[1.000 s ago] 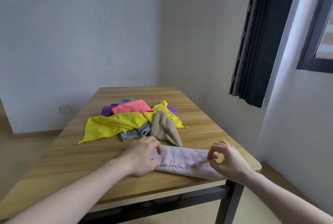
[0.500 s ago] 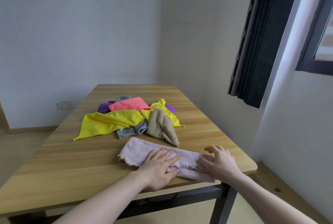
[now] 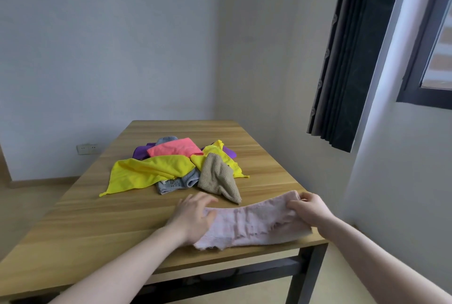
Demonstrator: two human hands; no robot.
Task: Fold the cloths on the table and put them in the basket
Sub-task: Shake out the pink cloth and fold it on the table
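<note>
A pale pink towel (image 3: pixel 252 226), folded into a long strip, lies near the front right corner of the wooden table (image 3: pixel 85 225). My left hand (image 3: pixel 193 215) presses flat on its left end with fingers spread. My right hand (image 3: pixel 309 208) grips its right end and lifts it a little off the table. Behind lies a pile of loose cloths: a yellow cloth (image 3: pixel 149 172), a coral pink cloth (image 3: pixel 175 148), a tan cloth (image 3: pixel 217 179), a grey cloth (image 3: pixel 176 182) and a purple cloth (image 3: pixel 139 152). No basket is in view.
The table's right edge (image 3: pixel 288 174) runs close to a white wall. A dark curtain (image 3: pixel 347 59) hangs beside a window at the upper right. A wall socket (image 3: pixel 86 149) sits low on the left wall.
My left hand slid to the towel's left end. My right hand closed on the right end and raised it; half a second ago both hands lay flat on the towel.
</note>
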